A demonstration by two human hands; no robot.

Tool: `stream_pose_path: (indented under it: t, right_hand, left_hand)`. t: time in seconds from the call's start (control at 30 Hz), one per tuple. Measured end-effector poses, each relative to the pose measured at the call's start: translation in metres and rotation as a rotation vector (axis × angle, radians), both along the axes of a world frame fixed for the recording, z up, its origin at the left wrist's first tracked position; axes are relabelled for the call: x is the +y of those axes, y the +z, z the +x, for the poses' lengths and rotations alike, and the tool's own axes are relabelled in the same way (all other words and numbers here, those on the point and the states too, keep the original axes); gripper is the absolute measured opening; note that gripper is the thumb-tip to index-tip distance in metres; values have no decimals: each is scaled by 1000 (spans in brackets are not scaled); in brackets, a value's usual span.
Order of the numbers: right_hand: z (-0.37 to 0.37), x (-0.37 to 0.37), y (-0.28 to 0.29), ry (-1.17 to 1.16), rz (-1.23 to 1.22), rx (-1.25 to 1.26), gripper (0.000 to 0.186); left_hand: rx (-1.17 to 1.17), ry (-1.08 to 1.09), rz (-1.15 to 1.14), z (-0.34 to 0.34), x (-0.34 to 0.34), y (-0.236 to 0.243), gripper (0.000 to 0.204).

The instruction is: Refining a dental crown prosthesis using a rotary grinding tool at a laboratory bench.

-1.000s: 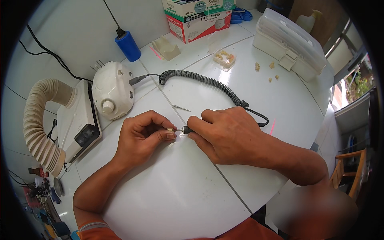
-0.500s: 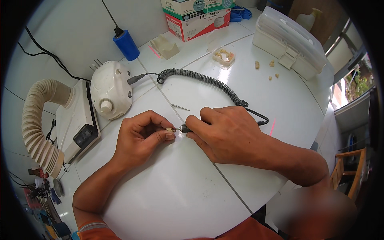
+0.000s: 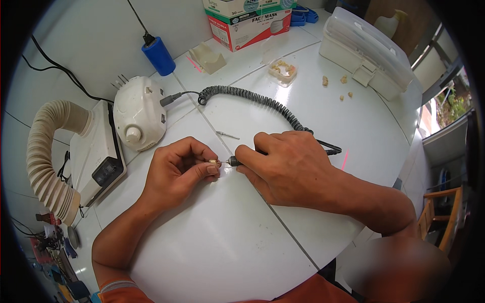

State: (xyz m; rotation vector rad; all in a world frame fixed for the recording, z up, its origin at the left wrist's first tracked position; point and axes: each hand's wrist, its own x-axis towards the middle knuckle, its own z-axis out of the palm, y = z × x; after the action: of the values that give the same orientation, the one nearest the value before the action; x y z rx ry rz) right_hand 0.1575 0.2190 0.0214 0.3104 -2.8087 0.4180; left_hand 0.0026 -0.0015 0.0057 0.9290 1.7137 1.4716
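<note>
My left hand (image 3: 179, 174) pinches a small cream dental piece (image 3: 213, 161) between thumb and fingertips; the fingers partly cover it, so its full shape is hidden. My right hand (image 3: 288, 169) is closed around a dark rotary handpiece (image 3: 234, 161), held nearly level with its nose pointing left. A thin metal bur (image 3: 222, 162) reaches from that nose to the dental piece; whether it touches cannot be made out. From behind my right hand, a coiled black cord (image 3: 252, 95) runs to a white control box (image 3: 139, 113) with a round knob.
Beyond my hands lies a loose metal bur (image 3: 228, 135). A small clear box (image 3: 282, 73) holds tooth-coloured pieces, with several more (image 3: 343, 79) beside a lidded case (image 3: 361, 53). To the left stands a white unit with a ribbed hose (image 3: 43, 156). Mask boxes (image 3: 250, 30) stand at the back.
The cord loop behind my right hand has shifted slightly. Both hands keep almost the same place and grip, with the dental piece turned a little in the left fingertips.
</note>
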Motion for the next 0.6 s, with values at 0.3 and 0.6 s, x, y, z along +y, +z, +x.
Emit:
stream_pose_path:
  t: [0.3,0.6]
  right_hand:
    - [1,4,7,-20,-63,-56,16]
    - [0,-1,2,-8,-51,-38,16]
  left_hand:
    - [-46,-11,-2,-4,-2,2,11]
    - [-40,-32,46,-6,-3,-3,12]
